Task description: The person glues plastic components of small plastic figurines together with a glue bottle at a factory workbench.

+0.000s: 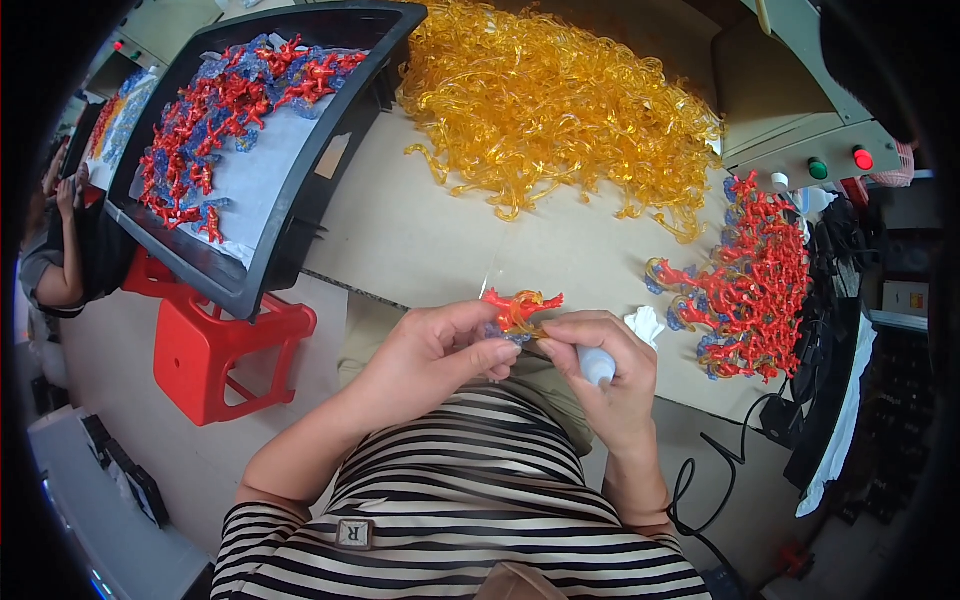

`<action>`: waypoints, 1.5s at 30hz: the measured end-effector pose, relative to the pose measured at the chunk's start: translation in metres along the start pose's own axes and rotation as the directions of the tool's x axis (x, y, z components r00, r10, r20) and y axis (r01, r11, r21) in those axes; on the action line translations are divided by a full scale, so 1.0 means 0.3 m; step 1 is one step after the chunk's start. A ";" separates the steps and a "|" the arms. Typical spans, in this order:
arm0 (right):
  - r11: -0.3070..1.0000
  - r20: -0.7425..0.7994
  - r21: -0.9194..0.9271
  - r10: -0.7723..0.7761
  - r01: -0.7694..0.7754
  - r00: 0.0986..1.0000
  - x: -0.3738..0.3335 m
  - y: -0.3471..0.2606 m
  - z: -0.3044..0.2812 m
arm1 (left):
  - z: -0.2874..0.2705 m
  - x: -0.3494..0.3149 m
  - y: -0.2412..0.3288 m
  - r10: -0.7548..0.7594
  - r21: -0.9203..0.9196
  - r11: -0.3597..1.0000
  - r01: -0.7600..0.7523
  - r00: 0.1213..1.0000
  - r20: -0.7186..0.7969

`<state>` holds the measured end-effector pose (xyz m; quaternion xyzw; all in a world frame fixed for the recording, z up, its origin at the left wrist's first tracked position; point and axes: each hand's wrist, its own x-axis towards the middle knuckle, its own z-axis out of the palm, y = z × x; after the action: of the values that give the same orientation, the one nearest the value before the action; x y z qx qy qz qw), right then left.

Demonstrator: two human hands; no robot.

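Note:
Close in front of my body, both hands meet at a small red plastic figure (518,308) with a translucent blue part below it. My left hand (445,345) pinches the figure from the left, near its blue part. At the figure's right side, the thumb and finger of my right hand (612,368) grip a translucent amber piece (535,325) that curves across the red body. A small white bottle (596,366) is also tucked in the right palm. Whether the amber piece is fixed to the figure, I cannot tell.
A heap of amber pieces (560,110) covers the table's far side. Several red figures with blue and amber parts (755,285) stand at the right. A black tray (290,200) of red and blue figures is at the left, near a red stool (190,355). A cable (740,445) hangs at right.

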<state>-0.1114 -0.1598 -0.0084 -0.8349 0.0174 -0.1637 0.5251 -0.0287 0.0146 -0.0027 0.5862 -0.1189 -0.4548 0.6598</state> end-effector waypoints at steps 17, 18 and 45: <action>0.973 0.023 0.107 0.203 -0.204 0.979 0.000 0.013 -0.015 | 0.000 0.036 -0.015 -0.018 -0.078 0.997 0.026 0.996 0.093; 0.975 0.023 0.101 0.197 -0.198 0.980 0.000 0.015 -0.018 | 0.004 0.036 -0.014 -0.018 -0.078 0.997 0.025 0.996 0.093; 0.865 -0.032 0.338 0.405 -0.372 0.914 0.003 0.017 0.002 | 0.014 0.075 -0.019 0.043 -0.120 0.992 -0.038 0.998 0.042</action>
<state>-0.1097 -0.1617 -0.0130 -0.7069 0.1846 -0.0974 0.6758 -0.0217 -0.0042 -0.0149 0.5331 -0.1180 -0.4606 0.6998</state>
